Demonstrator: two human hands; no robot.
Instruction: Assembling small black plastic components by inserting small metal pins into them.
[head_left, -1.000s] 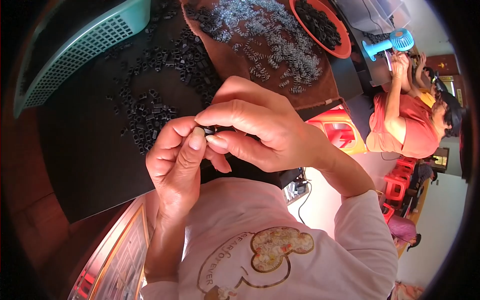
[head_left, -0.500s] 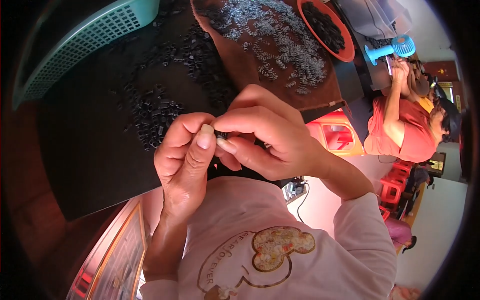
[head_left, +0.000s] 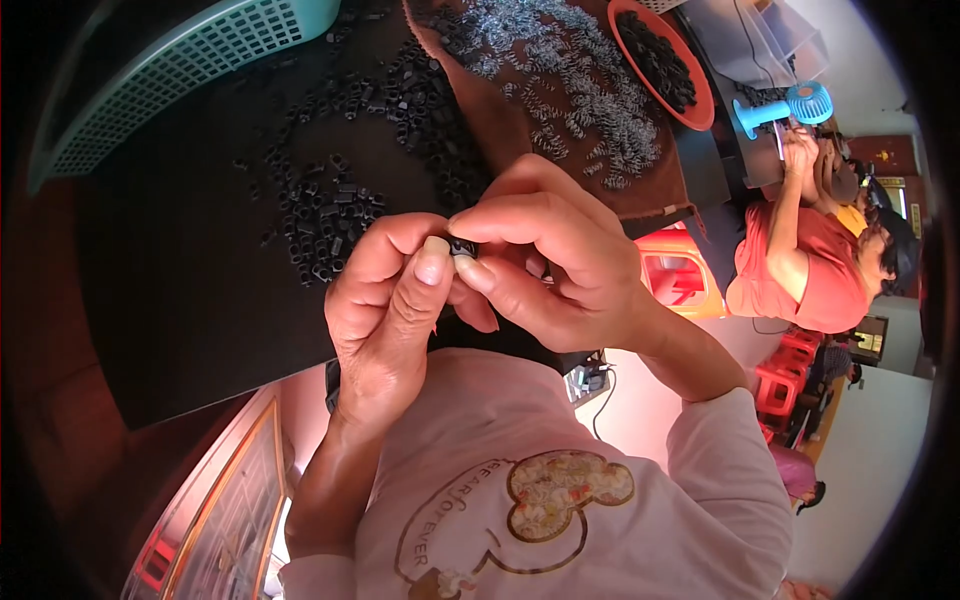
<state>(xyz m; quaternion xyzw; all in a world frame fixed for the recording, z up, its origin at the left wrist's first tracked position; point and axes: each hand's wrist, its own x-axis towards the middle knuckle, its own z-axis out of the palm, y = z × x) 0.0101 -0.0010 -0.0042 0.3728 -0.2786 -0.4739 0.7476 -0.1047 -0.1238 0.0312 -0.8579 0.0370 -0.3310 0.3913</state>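
Slid slightly right in frame: left hand (head_left: 388,318), right hand (head_left: 588,262), black pile (head_left: 345,208) too | pinching small black piece (head_left: 461,248) mid-frame, between both hands' fingertips, neither nearer | can't tell long axis, mostly covered tbh

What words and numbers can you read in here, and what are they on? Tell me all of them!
Pale shirt: curved lettering beside a rounded patch; it's readable, but I won't copy printed words.
Dark red panel at the back: marks too small to read.
Small black part between the fingers: no readable text.
Anything else: too small or blurred.
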